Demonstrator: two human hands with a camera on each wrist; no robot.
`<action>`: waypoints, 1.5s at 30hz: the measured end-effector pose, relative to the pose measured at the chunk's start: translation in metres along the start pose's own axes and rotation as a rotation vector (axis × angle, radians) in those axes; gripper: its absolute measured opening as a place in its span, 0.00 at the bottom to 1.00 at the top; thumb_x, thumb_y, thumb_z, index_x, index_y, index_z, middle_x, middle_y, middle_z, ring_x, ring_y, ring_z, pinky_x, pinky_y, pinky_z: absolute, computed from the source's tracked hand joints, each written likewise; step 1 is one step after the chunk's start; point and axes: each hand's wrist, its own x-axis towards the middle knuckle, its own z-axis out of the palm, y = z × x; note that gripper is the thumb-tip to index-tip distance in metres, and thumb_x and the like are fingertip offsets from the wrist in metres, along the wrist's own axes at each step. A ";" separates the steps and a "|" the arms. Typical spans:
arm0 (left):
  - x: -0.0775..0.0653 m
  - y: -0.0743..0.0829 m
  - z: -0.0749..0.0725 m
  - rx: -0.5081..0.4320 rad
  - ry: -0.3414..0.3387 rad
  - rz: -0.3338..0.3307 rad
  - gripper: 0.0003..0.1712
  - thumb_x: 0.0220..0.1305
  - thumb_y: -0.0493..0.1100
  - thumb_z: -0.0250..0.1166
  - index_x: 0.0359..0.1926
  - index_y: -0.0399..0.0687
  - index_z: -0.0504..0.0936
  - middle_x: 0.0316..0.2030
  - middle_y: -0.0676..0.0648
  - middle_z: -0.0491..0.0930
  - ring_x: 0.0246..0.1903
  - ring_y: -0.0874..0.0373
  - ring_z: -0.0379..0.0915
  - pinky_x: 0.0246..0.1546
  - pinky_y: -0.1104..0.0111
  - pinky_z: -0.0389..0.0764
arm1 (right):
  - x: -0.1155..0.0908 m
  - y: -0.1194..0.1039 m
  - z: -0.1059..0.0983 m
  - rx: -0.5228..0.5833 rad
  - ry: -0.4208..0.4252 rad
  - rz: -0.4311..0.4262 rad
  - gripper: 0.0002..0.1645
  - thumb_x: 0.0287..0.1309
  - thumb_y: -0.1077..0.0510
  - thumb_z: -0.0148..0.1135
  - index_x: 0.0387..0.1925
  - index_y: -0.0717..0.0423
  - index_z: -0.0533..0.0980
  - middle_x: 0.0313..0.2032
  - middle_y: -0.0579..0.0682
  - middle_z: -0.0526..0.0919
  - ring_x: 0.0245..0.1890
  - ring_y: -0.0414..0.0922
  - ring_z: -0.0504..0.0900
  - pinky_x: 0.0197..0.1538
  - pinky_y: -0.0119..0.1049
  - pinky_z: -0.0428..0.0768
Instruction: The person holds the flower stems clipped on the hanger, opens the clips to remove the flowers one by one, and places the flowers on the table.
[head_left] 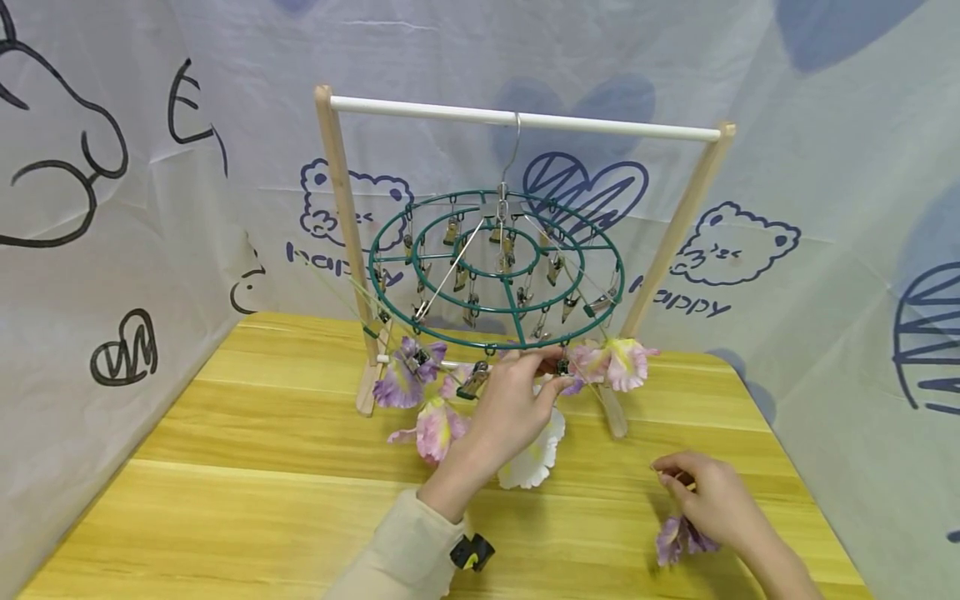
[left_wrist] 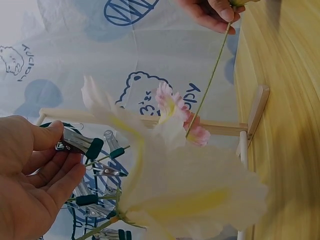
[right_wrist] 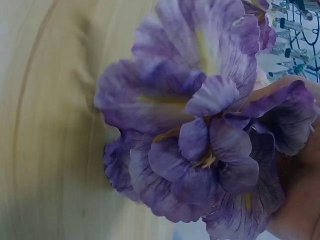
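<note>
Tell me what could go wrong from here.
The round green hanger hangs from a single hook, so tugging the clip in the left hand might make it swing or tip.

The thin stem of the purple flower in the right hand might bend.

The white flower, close to the left hand, could get its petals creased.

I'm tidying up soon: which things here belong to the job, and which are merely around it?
In the job: clip in left hand; purple flower in right hand; green hanger; hanging flowers; wooden stand.
Around it: table; printed backdrop.
</note>
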 end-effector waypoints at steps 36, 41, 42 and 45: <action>-0.001 -0.001 -0.003 0.002 -0.016 0.006 0.21 0.71 0.44 0.70 0.60 0.39 0.83 0.49 0.45 0.87 0.49 0.53 0.80 0.53 0.64 0.82 | 0.007 -0.017 0.033 0.370 -0.182 0.093 0.17 0.65 0.62 0.69 0.50 0.72 0.82 0.31 0.47 0.83 0.32 0.39 0.78 0.30 0.29 0.77; -0.001 0.000 -0.004 0.001 -0.018 0.008 0.21 0.70 0.44 0.70 0.59 0.39 0.83 0.48 0.45 0.87 0.49 0.52 0.80 0.52 0.64 0.82 | 0.007 -0.017 0.036 0.362 -0.162 0.129 0.20 0.63 0.62 0.70 0.52 0.73 0.81 0.28 0.47 0.81 0.29 0.40 0.77 0.29 0.30 0.75; -0.001 0.000 -0.004 0.000 -0.018 0.008 0.21 0.70 0.44 0.70 0.59 0.38 0.83 0.48 0.44 0.87 0.49 0.52 0.80 0.52 0.64 0.82 | 0.007 -0.017 0.036 0.365 -0.160 0.145 0.20 0.63 0.62 0.70 0.52 0.72 0.81 0.28 0.47 0.81 0.29 0.41 0.77 0.29 0.30 0.75; -0.001 0.000 -0.004 -0.001 -0.021 0.003 0.21 0.71 0.44 0.70 0.59 0.38 0.83 0.48 0.44 0.87 0.49 0.52 0.80 0.52 0.64 0.82 | 0.006 -0.016 0.038 0.376 -0.160 0.182 0.22 0.62 0.61 0.70 0.53 0.72 0.80 0.29 0.47 0.82 0.30 0.42 0.78 0.31 0.30 0.77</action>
